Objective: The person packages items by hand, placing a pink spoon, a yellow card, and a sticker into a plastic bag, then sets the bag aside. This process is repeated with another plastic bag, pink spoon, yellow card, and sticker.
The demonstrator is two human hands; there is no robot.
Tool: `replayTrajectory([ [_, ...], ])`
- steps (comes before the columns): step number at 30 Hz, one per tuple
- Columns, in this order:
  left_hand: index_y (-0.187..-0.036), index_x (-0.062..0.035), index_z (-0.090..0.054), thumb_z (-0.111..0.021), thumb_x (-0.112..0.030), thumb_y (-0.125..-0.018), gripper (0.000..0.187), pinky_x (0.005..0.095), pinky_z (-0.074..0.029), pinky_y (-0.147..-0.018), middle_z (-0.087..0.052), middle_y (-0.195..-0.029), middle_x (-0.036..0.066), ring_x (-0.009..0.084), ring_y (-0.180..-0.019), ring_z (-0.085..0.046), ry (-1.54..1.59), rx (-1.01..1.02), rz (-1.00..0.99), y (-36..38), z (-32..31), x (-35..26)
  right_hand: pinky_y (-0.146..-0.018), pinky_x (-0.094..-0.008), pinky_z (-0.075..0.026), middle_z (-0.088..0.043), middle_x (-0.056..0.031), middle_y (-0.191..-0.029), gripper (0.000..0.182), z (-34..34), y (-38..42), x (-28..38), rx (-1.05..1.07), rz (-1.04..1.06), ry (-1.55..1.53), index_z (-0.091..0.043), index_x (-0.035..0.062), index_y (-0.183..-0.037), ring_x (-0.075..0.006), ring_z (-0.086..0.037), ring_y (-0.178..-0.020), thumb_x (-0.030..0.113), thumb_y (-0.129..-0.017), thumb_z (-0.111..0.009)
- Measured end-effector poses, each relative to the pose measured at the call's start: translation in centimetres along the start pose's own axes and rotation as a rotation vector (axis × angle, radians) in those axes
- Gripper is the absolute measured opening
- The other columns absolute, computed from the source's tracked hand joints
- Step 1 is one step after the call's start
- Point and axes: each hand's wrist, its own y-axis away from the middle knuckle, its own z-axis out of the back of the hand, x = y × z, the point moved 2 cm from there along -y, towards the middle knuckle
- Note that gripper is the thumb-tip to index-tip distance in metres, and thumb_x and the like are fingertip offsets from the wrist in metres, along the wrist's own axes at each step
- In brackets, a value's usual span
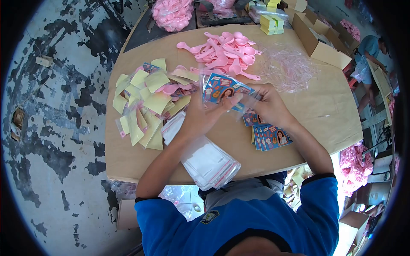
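Both hands meet over the middle of the tabletop, a brown surface that carries everything else. Left hand is curled, its thumb and fingers pinching the lower left edge of a printed card in a clear bag, and right hand closes on the same card's right edge, so the card is held between them, tilted up just above the tabletop. Left of the hands lies the widest heap, finished packets with yellow backs, spread loosely with pink showing among them. Beyond the hands, toward the far edge of the tabletop, sits a pile of pink plastic spoons, and right of that a tangle of clear plastic film. Below the left wrist, at the near edge of the tabletop, lies a stack of empty zip bags with red seal strips. Under the right wrist rests a small fanned stack of blue printed cards. Off the far right corner of the tabletop stands an open cardboard box; its contents cannot be made out.
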Motion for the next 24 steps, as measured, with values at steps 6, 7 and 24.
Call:
replayTrajectory([
  [6, -0.141, 0.004, -0.032, -0.035, -0.034, -0.103, 0.054, 0.0416, -0.036, -0.109, -0.044, -0.141, 0.02, 0.0278, -0.129, -0.046, 0.596, 0.086, 0.083, -0.7, 0.9, -0.4, -0.048, -0.0205, -0.039, -0.055, 0.003, -0.066, 0.024, -0.6, 0.0, 1.7, -0.048, -0.201, -0.082, -0.065, 0.0037, -0.088, -0.0023, -0.048, -0.057, 0.027, -0.09, -0.068],
  [7, -0.141, 0.0042, -0.032, -0.034, -0.033, -0.103, 0.053, 0.0417, -0.035, -0.11, -0.044, -0.141, 0.02, 0.0281, -0.129, -0.046, 0.607, 0.065, 0.095, -0.6, 0.8, -0.4, -0.048, -0.0205, -0.039, -0.054, 0.0031, -0.066, 0.024, -0.6, -0.1, 1.4, -0.013, -0.211, -0.107, -0.064, 0.0039, -0.087, -0.0024, -0.048, -0.057, 0.028, -0.089, -0.069],
  [24, -0.118, -0.0049, -0.053, -0.07, -0.002, -0.081, 0.041, 0.0295, -0.048, -0.09, -0.062, -0.118, 0.009, 0.0129, -0.106, -0.058, 0.581, -0.184, -0.165, -1.3, 4.6, -1.5, -0.082, -0.0294, -0.049, -0.067, -0.0088, -0.101, 0.02, 16.0, -0.6, -0.5, -0.098, 0.039, 0.796, -0.066, -0.0001, -0.104, -0.0188, -0.063, -0.092, 0.014, -0.091, -0.062],
])
